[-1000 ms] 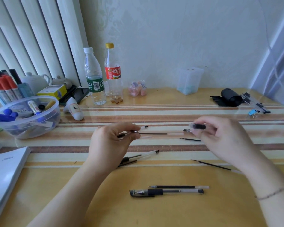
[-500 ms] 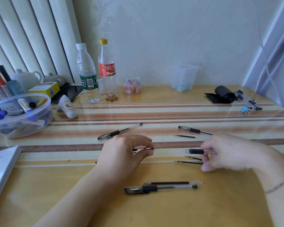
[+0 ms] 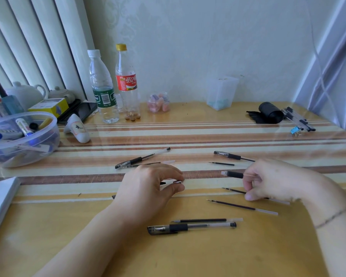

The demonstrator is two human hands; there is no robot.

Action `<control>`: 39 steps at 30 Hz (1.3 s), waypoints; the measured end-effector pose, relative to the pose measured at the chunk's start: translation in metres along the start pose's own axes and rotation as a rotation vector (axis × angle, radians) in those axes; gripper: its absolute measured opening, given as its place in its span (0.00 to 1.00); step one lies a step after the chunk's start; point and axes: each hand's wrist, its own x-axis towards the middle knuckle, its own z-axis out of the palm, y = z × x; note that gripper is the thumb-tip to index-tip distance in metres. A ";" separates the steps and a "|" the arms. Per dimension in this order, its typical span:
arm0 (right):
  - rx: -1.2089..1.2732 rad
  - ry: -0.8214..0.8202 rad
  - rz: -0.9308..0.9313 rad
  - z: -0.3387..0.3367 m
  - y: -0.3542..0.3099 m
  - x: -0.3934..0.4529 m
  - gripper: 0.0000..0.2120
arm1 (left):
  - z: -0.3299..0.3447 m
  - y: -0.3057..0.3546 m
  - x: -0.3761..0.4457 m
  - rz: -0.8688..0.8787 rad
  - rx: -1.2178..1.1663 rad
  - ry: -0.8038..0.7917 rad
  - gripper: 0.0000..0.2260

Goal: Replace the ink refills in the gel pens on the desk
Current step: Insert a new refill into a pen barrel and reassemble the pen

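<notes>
- Clear round plastic tub of markers (image 3: 22,136), at 9 o'clock on the striped yellow-and-brown desk (image 3: 188,256).
- White-capped clear water bottle with green label (image 3: 103,86) and yellow-capped clear soda bottle with red label (image 3: 126,80), upright side by side at 11 o'clock near the wall.
- Clear-barrelled gel pen with black grip (image 3: 142,158), lying slantwise at 11 o'clock of the left hand; a thin refill lies just beside it.
- Left hand (image 3: 148,188), palm down on the desk at centre; thumb and forefinger pinch a small metal pen tip (image 3: 177,182), fingers narrowly closed.
- Capped clear gel pen with black grip (image 3: 191,227), flat at 6 o'clock, with a full black refill (image 3: 206,220) parallel and just beside it on the far side.
- Two thin dark refills with clear tails (image 3: 242,206), slanting at 4 o'clock of centre; the farther one passes under the right hand's fingers.
- Open clear pen barrel with black grip (image 3: 233,174), held level above the desk, open end pointing toward 9 o'clock.
- Right hand (image 3: 278,180), at 3 o'clock, fingers closed on that barrel's rear part.
- Uncapped pen front section with black grip (image 3: 231,156) and short dark refill piece (image 3: 222,163), at 1 o'clock.
- Black rolled pouch (image 3: 268,113) and bundle of clear pens (image 3: 300,120), at 2 o'clock.
</notes>
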 end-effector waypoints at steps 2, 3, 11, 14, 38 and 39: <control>-0.006 0.008 0.003 0.000 0.000 0.001 0.08 | 0.001 0.002 -0.001 0.011 0.006 -0.010 0.07; -0.017 0.018 0.003 0.001 0.000 0.001 0.08 | 0.001 0.003 -0.001 0.017 0.006 -0.015 0.07; -0.036 0.091 0.076 0.002 0.002 0.004 0.11 | 0.000 0.003 -0.002 0.020 0.015 -0.024 0.07; 0.015 0.064 0.120 0.000 0.006 0.002 0.11 | 0.000 0.003 -0.001 0.026 0.020 -0.024 0.08; 0.021 0.115 -0.375 0.017 -0.055 -0.013 0.02 | -0.005 0.013 0.000 0.262 0.003 0.172 0.07; 0.036 0.101 -0.402 0.019 -0.058 -0.013 0.02 | -0.006 0.012 0.000 0.276 0.019 0.148 0.07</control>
